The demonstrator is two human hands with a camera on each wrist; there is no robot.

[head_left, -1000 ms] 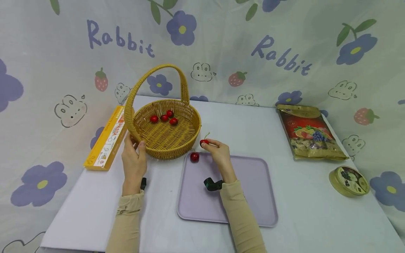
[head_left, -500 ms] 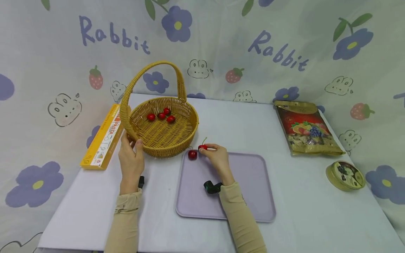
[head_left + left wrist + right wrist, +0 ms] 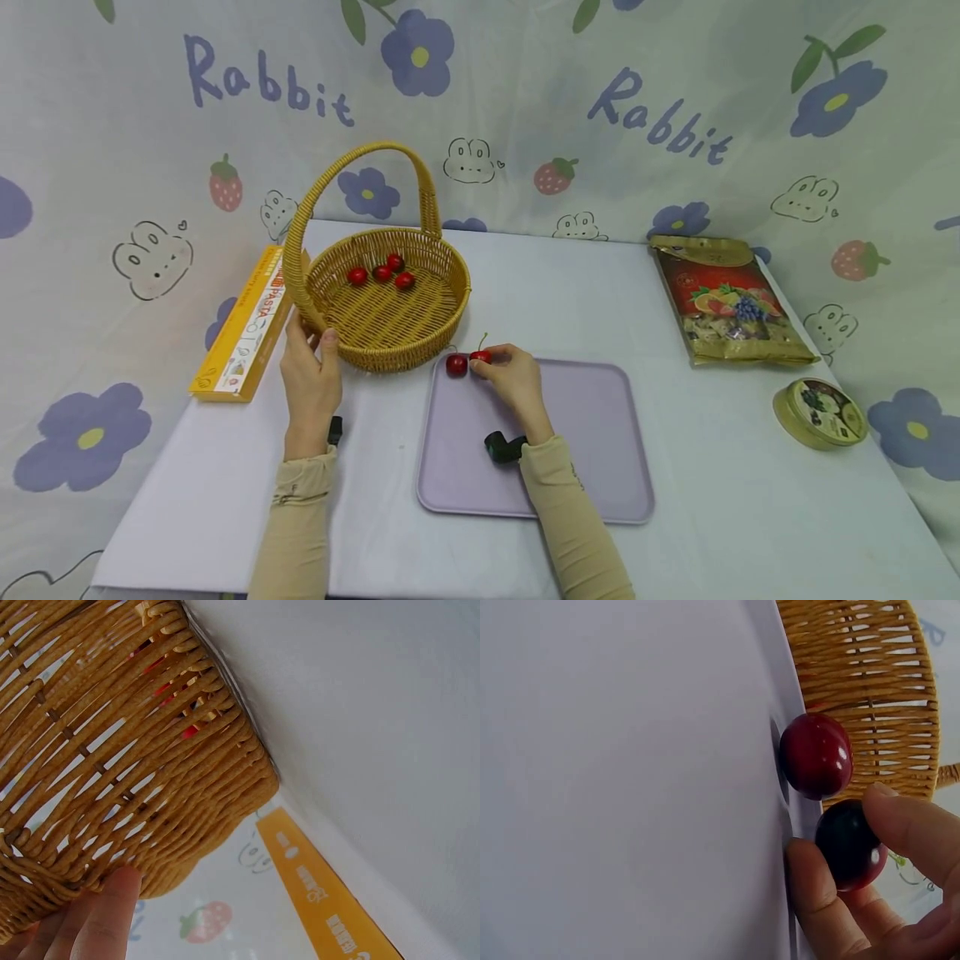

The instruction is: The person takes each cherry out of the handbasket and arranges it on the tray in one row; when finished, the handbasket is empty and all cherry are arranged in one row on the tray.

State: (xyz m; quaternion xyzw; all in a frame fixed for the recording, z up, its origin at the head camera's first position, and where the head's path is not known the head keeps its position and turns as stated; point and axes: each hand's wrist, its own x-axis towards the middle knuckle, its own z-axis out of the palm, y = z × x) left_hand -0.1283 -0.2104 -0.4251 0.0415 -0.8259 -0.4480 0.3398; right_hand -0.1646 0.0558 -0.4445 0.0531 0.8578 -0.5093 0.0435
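A yellow wicker basket (image 3: 393, 358) with a tall handle stands at the back left of the table, and several red cherries (image 3: 382, 273) lie inside it. My left hand (image 3: 310, 379) grips the basket's left side near the handle's base; in the left wrist view its fingers (image 3: 112, 915) press the weave. Between thumb and fingers, my right hand (image 3: 515, 379) pinches a cherry (image 3: 851, 851) with a green stem, low over the far left corner of the lilac tray (image 3: 480, 467). Right beside it, a darker cherry (image 3: 815, 756) lies at the tray's rim.
Left of the basket lies a yellow pasta box (image 3: 243, 333). A red and gold fruit packet (image 3: 727, 300) lies at the back right, with a round gold tin (image 3: 820, 414) in front of it. A patterned cloth (image 3: 517, 100) hangs behind the table.
My right hand has come down and slightly left with its cherry, from beside the basket to the tray's corner next to the other cherry. My left hand keeps its grip on the basket.
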